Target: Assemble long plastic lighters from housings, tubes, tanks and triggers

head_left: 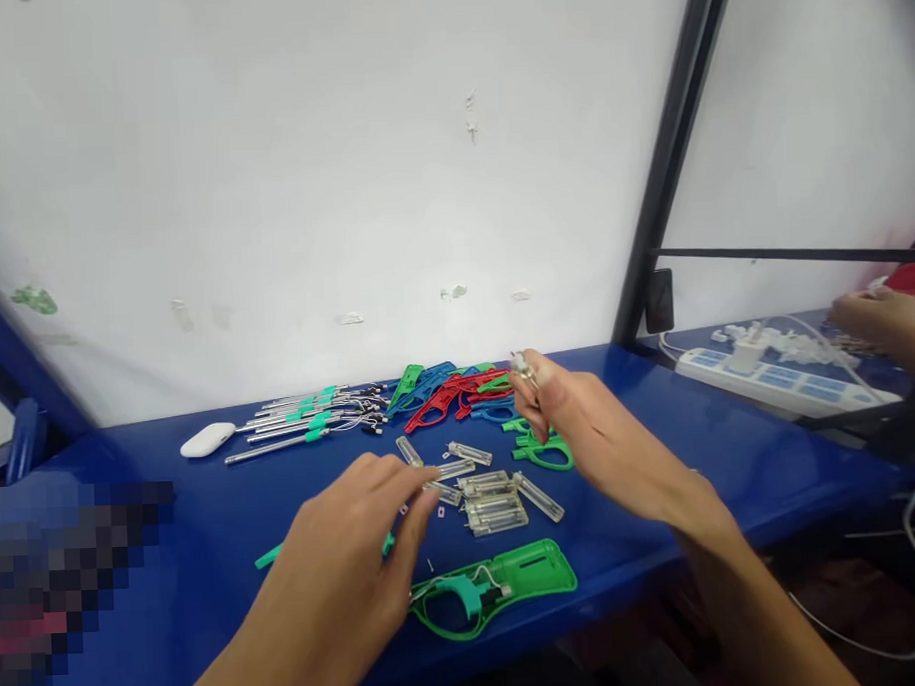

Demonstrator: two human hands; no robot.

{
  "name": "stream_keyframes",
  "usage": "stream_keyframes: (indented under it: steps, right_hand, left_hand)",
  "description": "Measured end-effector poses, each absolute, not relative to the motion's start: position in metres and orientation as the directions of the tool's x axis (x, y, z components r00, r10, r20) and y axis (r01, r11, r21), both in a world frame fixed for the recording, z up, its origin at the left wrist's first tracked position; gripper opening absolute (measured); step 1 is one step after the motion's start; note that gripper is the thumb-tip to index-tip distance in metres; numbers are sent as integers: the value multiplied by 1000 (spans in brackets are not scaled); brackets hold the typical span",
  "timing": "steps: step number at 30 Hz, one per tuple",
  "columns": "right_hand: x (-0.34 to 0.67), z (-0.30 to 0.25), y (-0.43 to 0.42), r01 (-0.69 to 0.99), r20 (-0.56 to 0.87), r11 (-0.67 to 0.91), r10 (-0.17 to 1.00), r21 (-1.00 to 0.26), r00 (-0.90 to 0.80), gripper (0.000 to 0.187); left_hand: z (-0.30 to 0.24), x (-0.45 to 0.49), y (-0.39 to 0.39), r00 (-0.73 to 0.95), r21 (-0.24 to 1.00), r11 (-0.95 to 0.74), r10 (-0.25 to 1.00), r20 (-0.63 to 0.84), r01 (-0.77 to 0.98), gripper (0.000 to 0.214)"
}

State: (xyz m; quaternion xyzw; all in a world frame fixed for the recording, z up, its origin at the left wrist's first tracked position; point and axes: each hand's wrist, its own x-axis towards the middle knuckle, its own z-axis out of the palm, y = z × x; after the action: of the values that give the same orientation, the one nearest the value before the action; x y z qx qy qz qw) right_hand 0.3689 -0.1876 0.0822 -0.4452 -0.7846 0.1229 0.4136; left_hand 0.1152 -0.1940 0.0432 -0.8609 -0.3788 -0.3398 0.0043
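My right hand (572, 414) is raised above the table, its fingers closed around a clear lighter fuel tank (524, 365). Only the pale valve end shows; the fingers cover the rest. Lower and to the left, my left hand (359, 532) has thumb and forefinger close together over the small parts. Whatever lies between those fingertips is too small to make out. Several more clear fuel tanks (495, 512) lie in a cluster between the hands. At the front, an open green lighter shell (536, 568) holds a teal trigger (466, 591) and white wires.
Metal lighter tubes with wires (277, 449) lie at the back left beside a white earbud case (208, 439). Red, blue and green shells (459, 391) are piled by the wall. On the right are a power strip (789, 379), a dark post (668, 146) and another person's hand (884, 318).
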Motion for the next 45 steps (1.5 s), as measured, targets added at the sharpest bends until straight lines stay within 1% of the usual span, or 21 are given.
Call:
stream_keyframes:
  steps: [2,4,7,9,12,14,18,21,25,29,40,43,45]
  right_hand:
    - [373,70,-192,655,492,544,822,-525,-288,47]
    - [374,56,-200,699,423,508,850,-503,-313,44]
    - [375,38,-213,692,307,474,880,-544,-362,38]
    - [377,31,-219,697,264,463,886,-547,-381,32]
    - [379,23,-222,713,277,479,878,-512,-390,20]
    - [380,17,-219,686,295,526,851,-503,-435,17]
    - [377,6,-209,641,300,628,776,-442,-555,31]
    - [375,0,-204,612,326,704,710,-361,-624,43]
    - [374,-3,-203,627,346,747,661,-221,-666,49]
    - [372,0,-206,646,327,758,636,-94,-699,40]
    - [364,5,-205,637,306,762,583,116,-752,16]
    - [364,4,-204,635,326,760,570,140,-754,15]
    - [364,4,-202,634,340,760,564,141,-752,20]
  left_hand:
    - [28,118,-201,563,166,-767,581,588,620,26]
    - [12,120,-209,580,90,-785,524,624,613,27]
    - [-4,122,-215,598,60,-785,516,614,616,29]
    - [-11,124,-216,595,58,-786,512,620,616,29]
    - [-18,126,-215,590,51,-781,511,626,622,27]
    - [-21,126,-216,590,63,-774,529,610,630,26]
    - [-25,125,-217,573,121,-761,573,586,638,24]
    - [-27,124,-217,556,163,-755,593,583,635,21]
    - [-28,124,-217,547,211,-737,633,547,642,20]
    - [-29,123,-217,545,237,-733,646,534,637,20]
    - [-28,124,-218,555,239,-733,651,518,637,22]
    - [-28,123,-218,550,232,-734,645,530,638,22]
    - [-29,123,-218,547,235,-731,649,528,641,22]
